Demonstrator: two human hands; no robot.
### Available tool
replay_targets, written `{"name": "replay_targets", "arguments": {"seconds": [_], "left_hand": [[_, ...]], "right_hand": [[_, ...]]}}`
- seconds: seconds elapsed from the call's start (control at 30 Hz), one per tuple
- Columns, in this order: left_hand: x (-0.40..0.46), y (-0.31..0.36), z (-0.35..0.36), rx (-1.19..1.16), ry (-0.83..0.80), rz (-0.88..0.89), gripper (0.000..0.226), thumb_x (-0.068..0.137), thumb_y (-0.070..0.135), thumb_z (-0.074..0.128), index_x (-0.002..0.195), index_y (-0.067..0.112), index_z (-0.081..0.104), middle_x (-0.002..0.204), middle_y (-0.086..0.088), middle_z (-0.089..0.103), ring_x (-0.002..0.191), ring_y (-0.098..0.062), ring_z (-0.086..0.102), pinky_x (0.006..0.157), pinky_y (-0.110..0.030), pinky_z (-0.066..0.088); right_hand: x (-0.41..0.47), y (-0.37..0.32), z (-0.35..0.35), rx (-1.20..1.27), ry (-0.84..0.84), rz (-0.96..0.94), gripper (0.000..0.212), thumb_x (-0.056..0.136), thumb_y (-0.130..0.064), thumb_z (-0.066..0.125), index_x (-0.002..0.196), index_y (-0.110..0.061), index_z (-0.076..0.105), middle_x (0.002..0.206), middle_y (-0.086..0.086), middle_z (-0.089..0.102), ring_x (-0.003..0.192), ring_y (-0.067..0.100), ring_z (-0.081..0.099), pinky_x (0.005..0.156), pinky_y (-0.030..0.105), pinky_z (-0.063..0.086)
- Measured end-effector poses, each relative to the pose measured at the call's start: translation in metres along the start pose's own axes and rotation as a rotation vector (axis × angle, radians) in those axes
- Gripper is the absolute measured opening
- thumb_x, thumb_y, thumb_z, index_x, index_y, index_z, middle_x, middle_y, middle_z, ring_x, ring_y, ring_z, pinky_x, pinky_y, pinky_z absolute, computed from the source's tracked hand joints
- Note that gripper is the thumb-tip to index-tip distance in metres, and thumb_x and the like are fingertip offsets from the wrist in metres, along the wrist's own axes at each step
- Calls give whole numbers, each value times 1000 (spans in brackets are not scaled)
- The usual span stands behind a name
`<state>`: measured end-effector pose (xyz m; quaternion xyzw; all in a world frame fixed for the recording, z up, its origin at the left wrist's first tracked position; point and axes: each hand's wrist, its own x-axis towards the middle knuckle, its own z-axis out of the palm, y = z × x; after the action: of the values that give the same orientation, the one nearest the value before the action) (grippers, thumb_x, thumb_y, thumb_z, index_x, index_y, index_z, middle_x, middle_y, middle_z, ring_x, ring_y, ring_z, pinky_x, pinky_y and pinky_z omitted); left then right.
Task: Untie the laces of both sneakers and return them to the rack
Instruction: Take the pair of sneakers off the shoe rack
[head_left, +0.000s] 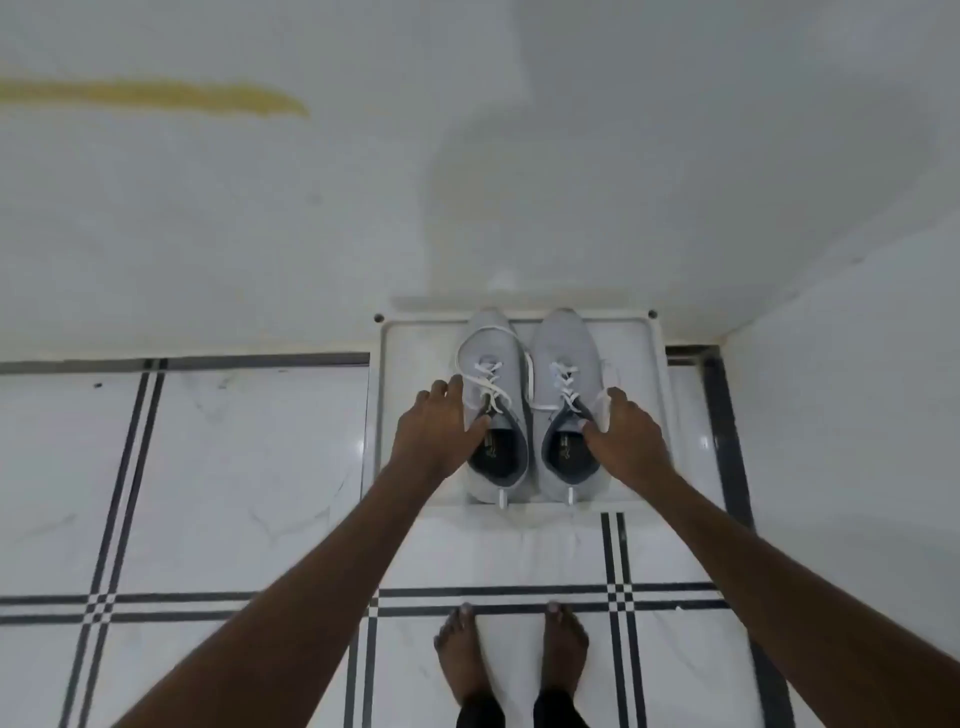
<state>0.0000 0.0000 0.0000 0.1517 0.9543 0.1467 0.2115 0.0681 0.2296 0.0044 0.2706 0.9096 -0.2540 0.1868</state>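
Two light grey sneakers stand side by side, toes toward the wall, on a white rack shelf (644, 415). The left sneaker (493, 353) has loose white laces trailing over its top. The right sneaker (563, 348) also shows slack laces, one hanging between the pair. My left hand (434, 426) grips the left shoe's outer side, thumb inside the collar. My right hand (626, 431) holds the right shoe's outer side the same way.
The rack stands against a white wall in a corner, with another wall (857, 415) close on the right. White floor tiles with black stripes (234, 493) spread to the left and front. My bare feet (511, 660) stand just before the rack.
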Motion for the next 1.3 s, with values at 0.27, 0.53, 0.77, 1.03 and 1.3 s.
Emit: {"name": "replay_targets", "arguments": {"seconds": [0.27,0.53,0.77,1.03,1.3], "left_hand": [[11,-9,64,-125,-94,-207,25,92,30,57,101,6,54,88,-13,65,78,-33,59,65,-33,38],[-11,-1,62,-295,85,-316,12,79,11,56,71,3,58,64,-15,66,61,-35,63,57,-42,53],[-75,1,30,-357,190,-307,19,80,16,54,78,4,69,64,-13,70,59,-31,67,64,-44,58],[-188,-7,11,-381,276,-229,33,74,25,45,79,5,71,59,-12,69,56,-31,66,63,-43,57],[-296,-42,59,-365,225,-239,17,81,12,55,81,3,70,64,-12,70,60,-29,65,58,-36,53]], "right_hand": [[17,32,45,129,-58,161,24,87,-23,62,104,-6,62,93,14,70,83,35,65,73,32,48],[6,36,40,151,45,111,17,85,-10,58,94,3,64,80,11,59,71,29,50,66,29,35],[-47,33,11,174,123,27,15,84,-9,56,88,4,64,77,13,62,69,32,54,64,32,40],[-157,39,2,263,220,-51,12,83,-10,57,84,1,63,73,13,63,65,29,55,54,31,38],[-275,77,73,267,208,-7,12,82,-10,56,83,0,63,73,16,64,69,35,59,64,42,51]]}}
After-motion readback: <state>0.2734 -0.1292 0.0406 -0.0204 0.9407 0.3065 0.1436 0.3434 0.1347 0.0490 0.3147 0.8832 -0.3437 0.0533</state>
